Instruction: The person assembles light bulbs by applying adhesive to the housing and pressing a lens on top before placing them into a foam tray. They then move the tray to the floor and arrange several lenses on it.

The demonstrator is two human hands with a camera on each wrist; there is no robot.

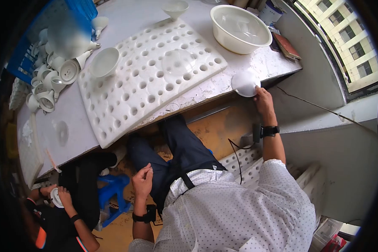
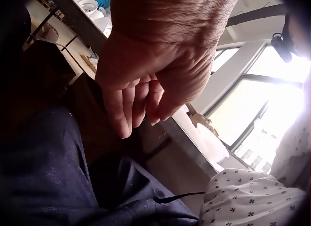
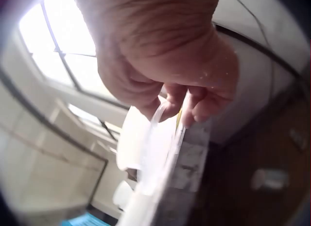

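At the table's front right edge, my right hand (image 1: pixel 263 101) pinches the rim of a translucent white dome-shaped lamp cover (image 1: pixel 244 82). Thumb and fingertips grip that lamp cover (image 3: pixel 151 143) at its edge in the right wrist view. My left hand (image 1: pixel 143 181) hangs over my lap with its fingers loosely curled, holding nothing; the left wrist view shows the same hand (image 2: pixel 150 65) above dark trousers. On the white foam board (image 1: pixel 132 86) with rows of holes rest a white lamp cup (image 1: pixel 105 63) and a clear dome cover (image 1: pixel 178 63).
A white basin (image 1: pixel 241 47) stands at the back right beside a dark red notebook (image 1: pixel 286 45). Several white lamp housings (image 1: pixel 50 80) pile up by a blue crate (image 1: pixel 23 59) at left. Another lamp cup (image 1: pixel 175 7) stands behind the board. A second person sits lower left, holding a white disc (image 1: pixel 56 197).
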